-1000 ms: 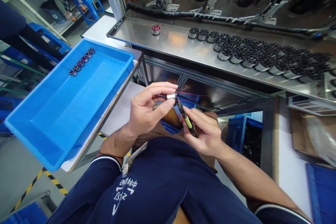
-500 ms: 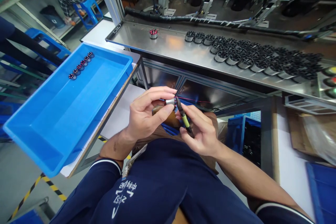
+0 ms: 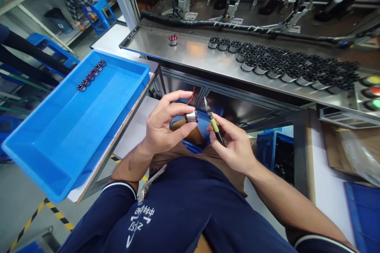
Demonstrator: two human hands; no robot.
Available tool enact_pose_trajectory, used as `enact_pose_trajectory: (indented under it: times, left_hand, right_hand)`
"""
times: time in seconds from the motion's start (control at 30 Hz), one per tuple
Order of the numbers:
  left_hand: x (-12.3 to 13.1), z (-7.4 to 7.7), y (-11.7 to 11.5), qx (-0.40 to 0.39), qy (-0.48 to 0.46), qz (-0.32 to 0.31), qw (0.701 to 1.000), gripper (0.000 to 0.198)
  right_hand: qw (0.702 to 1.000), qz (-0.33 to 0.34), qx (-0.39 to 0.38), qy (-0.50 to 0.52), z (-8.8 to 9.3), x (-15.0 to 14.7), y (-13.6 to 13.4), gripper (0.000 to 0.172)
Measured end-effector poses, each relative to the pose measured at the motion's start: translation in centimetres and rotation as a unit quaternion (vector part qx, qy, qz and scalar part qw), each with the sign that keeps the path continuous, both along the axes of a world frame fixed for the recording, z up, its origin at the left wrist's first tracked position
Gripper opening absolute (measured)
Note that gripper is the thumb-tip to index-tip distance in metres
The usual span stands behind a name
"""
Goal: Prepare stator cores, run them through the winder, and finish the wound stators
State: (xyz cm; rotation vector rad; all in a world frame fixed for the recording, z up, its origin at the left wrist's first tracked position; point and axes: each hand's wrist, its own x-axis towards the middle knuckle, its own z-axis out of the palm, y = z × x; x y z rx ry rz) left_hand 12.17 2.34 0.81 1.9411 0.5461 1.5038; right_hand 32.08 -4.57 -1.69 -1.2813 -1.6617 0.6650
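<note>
Above my lap, my left hand (image 3: 168, 124) pinches a motor stator (image 3: 191, 116), a small silver ring with red wire windings. A loose end of red wire (image 3: 192, 97) sticks up from it near my index finger. In my right hand (image 3: 233, 142) is a pair of wire cutters (image 3: 214, 124) with yellow-green and black handles, its tip pointing up and away from me. The cutters are just right of the stator, apart from it. Whether the jaws are parted I cannot tell.
On my left a blue tray (image 3: 68, 134) holds a short row of wound stators (image 3: 91, 75). One red-wound stator (image 3: 173, 40) stands on the metal shelf (image 3: 196, 53) ahead, with many black-topped stators (image 3: 276, 63) to its right. Coloured buttons (image 3: 372, 93) sit far right.
The cutters have drawn back to the right, away from the stator. The red wire that stretched right past the cutters now shows as a short end standing up by my left fingers.
</note>
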Motion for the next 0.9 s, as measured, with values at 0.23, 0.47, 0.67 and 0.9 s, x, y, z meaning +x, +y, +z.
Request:
enact_pose_trajectory:
  times: [0.23, 0.47, 0.67, 0.9]
  left_hand:
    - [-0.5, 0.1, 0.9, 0.16, 0.089, 0.076, 0.98, 0.045]
    - [-0.6, 0.5, 0.6, 0.206, 0.151, 0.123, 0.959, 0.034]
    - [-0.5, 0.1, 0.5, 0.212, 0.111, 0.131, 0.962, 0.05]
    - [-0.7, -0.2, 0.3, 0.176, 0.068, 0.081, 0.979, 0.068]
  right_hand:
    - [0.998, 0.039, -0.026, 0.048, 1.9, 1.0, -2.0, 0.056]
    - [0.959, 0.15, -0.184, 0.153, 4.7, 1.6, -3.5, 0.054]
    - [0.94, 0.186, -0.217, 0.186, 5.0, 1.3, -3.1, 0.058]
    - [0.942, 0.184, -0.211, 0.186, 4.8, 0.9, -2.9, 0.058]
